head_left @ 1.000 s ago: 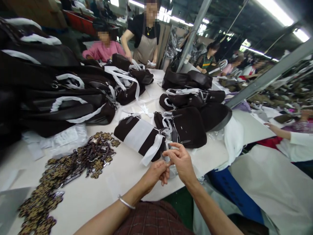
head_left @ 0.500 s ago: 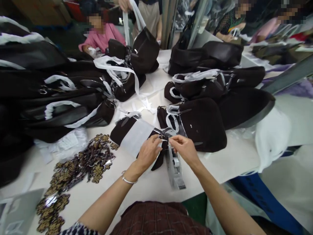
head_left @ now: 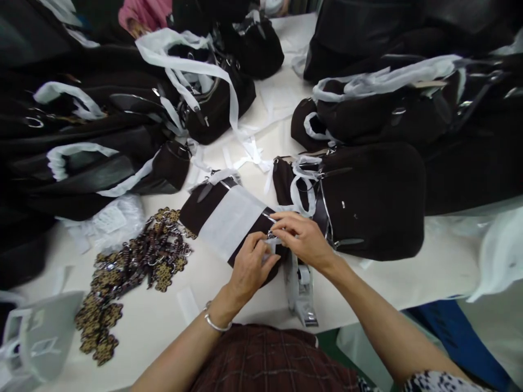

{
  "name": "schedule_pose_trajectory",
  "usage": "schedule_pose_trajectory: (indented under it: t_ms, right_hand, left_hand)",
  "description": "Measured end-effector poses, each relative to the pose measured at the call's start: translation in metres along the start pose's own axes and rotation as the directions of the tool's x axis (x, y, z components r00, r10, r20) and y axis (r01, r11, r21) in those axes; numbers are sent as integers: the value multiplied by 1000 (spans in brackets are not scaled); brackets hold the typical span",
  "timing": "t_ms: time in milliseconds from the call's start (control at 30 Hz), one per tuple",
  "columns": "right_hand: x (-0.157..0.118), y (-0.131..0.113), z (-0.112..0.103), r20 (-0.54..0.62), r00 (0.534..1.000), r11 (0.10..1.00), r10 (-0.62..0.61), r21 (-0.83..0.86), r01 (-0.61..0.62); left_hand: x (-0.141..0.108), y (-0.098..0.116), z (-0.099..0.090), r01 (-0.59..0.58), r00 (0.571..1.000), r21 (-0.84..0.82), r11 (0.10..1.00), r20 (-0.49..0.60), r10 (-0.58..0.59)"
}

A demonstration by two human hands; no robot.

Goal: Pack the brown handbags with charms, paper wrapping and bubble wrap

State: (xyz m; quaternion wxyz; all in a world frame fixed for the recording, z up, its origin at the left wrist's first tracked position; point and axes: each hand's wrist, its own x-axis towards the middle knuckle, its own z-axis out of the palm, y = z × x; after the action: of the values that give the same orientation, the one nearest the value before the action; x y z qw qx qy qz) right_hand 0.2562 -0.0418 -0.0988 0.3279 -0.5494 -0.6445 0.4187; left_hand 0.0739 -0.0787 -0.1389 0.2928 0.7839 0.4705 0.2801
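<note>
A small dark brown bag (head_left: 208,204) with a white paper band (head_left: 232,220) around it lies on the white table in front of me. At its right end my left hand (head_left: 251,267) pinches a small white strip (head_left: 272,247) near the metal hardware. My right hand (head_left: 300,237) meets it there, its fingers pressed together on the bag's hardware; exactly what they grip is too small to tell. Just below my right hand stands a tape dispenser (head_left: 302,294), partly hidden. A larger dark bag (head_left: 376,201) lies to the right.
Dark bags with white-wrapped handles (head_left: 143,163) crowd the left, more bags (head_left: 368,114) the back right. A pile of patterned charms (head_left: 139,267) and a plastic packet (head_left: 118,220) lie left of my hands. A grey dispenser (head_left: 49,332) sits lower left. A person's pink sleeve (head_left: 153,13) shows behind.
The view has tilted down and come closer. My right hand has moved over the bag's hardware, and the white strip now shows at my left fingers. The hanging bag behind has been lowered.
</note>
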Motion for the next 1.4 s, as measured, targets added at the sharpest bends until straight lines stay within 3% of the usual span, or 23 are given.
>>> schedule_pose_trajectory:
  t_ms: [133,233,467,600,700,767,833,933,1133,1400]
  right_hand:
    - [25,6,-8,321,943,991,-90,-62,115]
    - [32,11,-6,389,919,991,-65,-86,107]
    - [25,8,6,210,977,998,-42,-39,51]
    - [20,-2,12,118,992,999,35,11,-37]
    - [18,-7,17,51,993,992,102,71,-106]
    - [18,-9,21,25,989,982,148,110,-150]
    - [19,-10,24,11,983,974,181,134,-180]
    - [20,-11,28,-2,979,971,202,132,-200]
    - [21,-17,31,-9,979,973,201,113,-199]
    - [23,-17,35,-7,980,975,199,105,-198]
  left_hand:
    - [7,2,-3,-28,999,17,999,23,28]
    - [9,4,-7,48,997,50,998,50,-50]
    - [9,6,-14,160,987,1,987,-8,-160]
    - [1,0,-15,-23,998,112,993,-58,30]
    - [-5,-6,-18,-204,971,200,958,-85,225]
    - [-4,-9,-23,-255,961,207,944,-50,271]
    - [-1,-9,-29,-233,972,178,956,-1,236]
    - [6,-6,-34,-89,996,147,985,24,87]
    - [19,0,-27,198,980,206,958,-71,-187]
    - [23,-3,-19,214,976,291,932,-17,-219]
